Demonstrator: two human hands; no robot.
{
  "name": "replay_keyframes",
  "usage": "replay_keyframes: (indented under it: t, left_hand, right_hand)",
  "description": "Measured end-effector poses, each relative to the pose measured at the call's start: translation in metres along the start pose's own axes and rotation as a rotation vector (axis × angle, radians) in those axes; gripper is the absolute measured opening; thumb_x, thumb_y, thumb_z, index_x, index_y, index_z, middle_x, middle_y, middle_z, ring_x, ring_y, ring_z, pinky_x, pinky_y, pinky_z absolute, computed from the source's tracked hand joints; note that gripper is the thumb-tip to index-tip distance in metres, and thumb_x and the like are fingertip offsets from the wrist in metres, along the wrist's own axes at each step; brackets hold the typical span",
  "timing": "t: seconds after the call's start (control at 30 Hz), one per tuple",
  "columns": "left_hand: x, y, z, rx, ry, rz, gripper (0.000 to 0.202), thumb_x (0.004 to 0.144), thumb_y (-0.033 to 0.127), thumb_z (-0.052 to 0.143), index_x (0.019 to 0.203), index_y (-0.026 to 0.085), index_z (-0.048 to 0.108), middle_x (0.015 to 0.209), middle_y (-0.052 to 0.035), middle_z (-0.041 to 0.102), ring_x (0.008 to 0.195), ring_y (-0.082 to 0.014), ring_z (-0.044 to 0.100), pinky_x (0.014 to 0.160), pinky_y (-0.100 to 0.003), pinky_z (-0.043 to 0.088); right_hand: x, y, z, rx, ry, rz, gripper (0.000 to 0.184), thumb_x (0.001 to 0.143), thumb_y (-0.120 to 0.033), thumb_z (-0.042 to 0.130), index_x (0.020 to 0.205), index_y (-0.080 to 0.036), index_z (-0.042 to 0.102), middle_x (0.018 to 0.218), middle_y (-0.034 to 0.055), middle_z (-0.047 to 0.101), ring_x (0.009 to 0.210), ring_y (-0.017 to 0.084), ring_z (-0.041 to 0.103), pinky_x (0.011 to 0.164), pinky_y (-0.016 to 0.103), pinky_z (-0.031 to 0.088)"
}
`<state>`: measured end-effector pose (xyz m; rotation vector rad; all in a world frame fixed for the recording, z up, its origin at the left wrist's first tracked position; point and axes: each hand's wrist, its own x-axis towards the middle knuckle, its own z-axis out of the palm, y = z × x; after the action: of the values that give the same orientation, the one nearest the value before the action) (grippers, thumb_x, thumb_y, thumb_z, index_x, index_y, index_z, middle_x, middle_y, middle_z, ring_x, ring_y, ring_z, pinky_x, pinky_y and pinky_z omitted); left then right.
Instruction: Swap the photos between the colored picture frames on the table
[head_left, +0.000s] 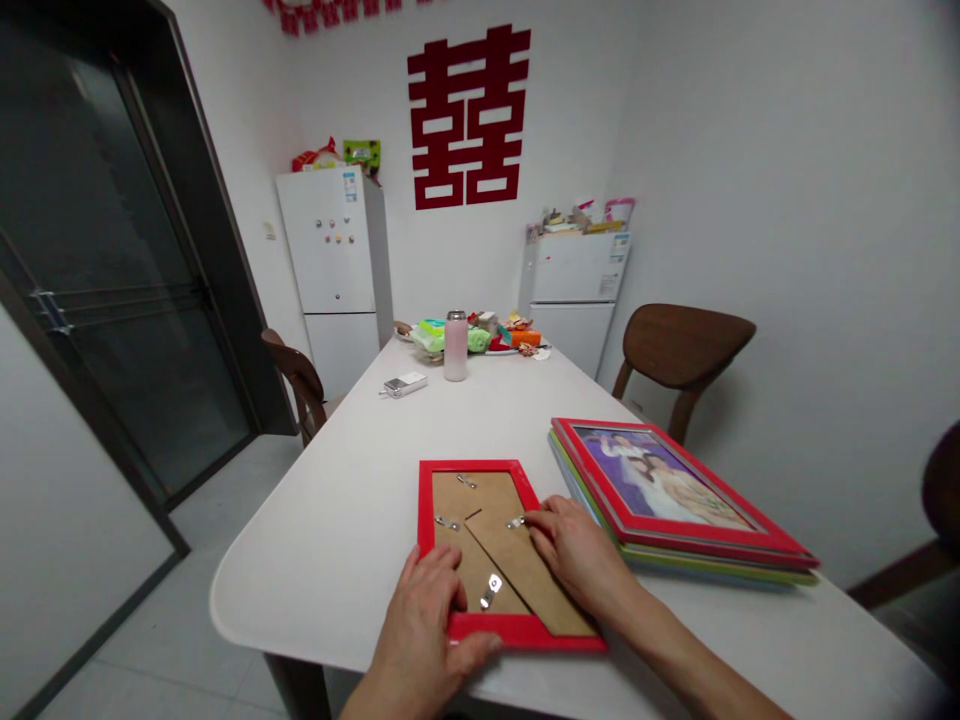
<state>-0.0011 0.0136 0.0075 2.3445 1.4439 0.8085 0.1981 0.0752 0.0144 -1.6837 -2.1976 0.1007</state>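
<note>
A red picture frame [426, 500] lies face down on the white table, its brown backing board [491, 492] and slanted support leg [536, 580] showing. At its lower left corner, my left hand [427, 620] grips the frame, thumb along the bottom edge and fingers over the left side. The fingertips of my right hand [574, 550] are closed at the metal clip [514, 522] on the right side, partly covering it. More metal clips show at the top [466, 481], on the left [447, 523] and near the bottom [491, 591].
Right of my right hand is a stack of picture frames [720, 538], with a wedding photo on top. Farther back on the table [337, 530] are a pink bottle [455, 348], a small white device [405, 384] and colourful packets [431, 338]. Wooden chairs [686, 345] flank the table.
</note>
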Motion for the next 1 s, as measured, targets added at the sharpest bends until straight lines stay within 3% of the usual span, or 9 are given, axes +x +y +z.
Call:
replay_keyframes:
  t: [0.3,0.57,0.77,0.87,1.0]
  left_hand:
    - [0.002,-0.006,0.007,0.022,-0.001,-0.008,0.033,0.054,0.044,0.068,0.069,0.017,0.055,0.113,-0.0160,0.053,0.108,-0.0295,0.045,0.094,-0.051,0.026]
    - [0.003,-0.003,0.005,0.032,-0.020,-0.031,0.032,0.054,0.041,0.069,0.069,0.016,0.055,0.115,-0.0156,0.052,0.109,-0.0292,0.044,0.095,-0.051,0.026]
    - [0.003,-0.001,0.003,-0.009,-0.015,-0.042,0.034,0.053,0.044,0.069,0.067,0.016,0.054,0.114,-0.0158,0.052,0.108,-0.0292,0.044,0.096,-0.051,0.025]
    - [0.003,-0.002,0.003,-0.032,-0.012,-0.043,0.034,0.050,0.041,0.071,0.067,0.017,0.054,0.114,-0.0150,0.053,0.109,-0.0290,0.044,0.095,-0.050,0.025]
    - [0.002,-0.003,0.004,-0.040,-0.007,-0.052,0.032,0.049,0.034,0.073,0.068,0.017,0.054,0.113,-0.0149,0.053,0.108,-0.0280,0.044,0.095,-0.049,0.026]
  right_hand:
    - [0.008,0.004,0.005,-0.014,0.002,-0.075,0.028,0.077,-0.021,0.038,0.081,-0.018,0.066,0.079,0.0072,0.052,0.079,0.018,0.045,0.072,0.029,0.036]
    - [-0.004,0.004,0.003,0.076,0.006,-0.090,0.032,0.075,-0.016,0.036,0.091,-0.016,0.063,0.101,0.0095,0.049,0.095,0.019,0.043,0.083,0.030,0.034]
    - [-0.008,0.003,0.007,0.060,0.042,-0.077,0.032,0.076,-0.018,0.036,0.093,-0.014,0.063,0.104,0.0115,0.051,0.096,0.021,0.044,0.085,0.034,0.035]
    - [-0.019,-0.008,0.005,0.087,0.078,-0.188,0.031,0.075,-0.020,0.039,0.097,-0.017,0.061,0.107,0.0113,0.051,0.099,0.022,0.043,0.084,0.038,0.035]
    - [-0.036,-0.030,-0.001,0.165,0.013,-0.402,0.030,0.074,-0.016,0.042,0.094,-0.025,0.062,0.104,0.0071,0.052,0.098,0.021,0.043,0.084,0.039,0.035]
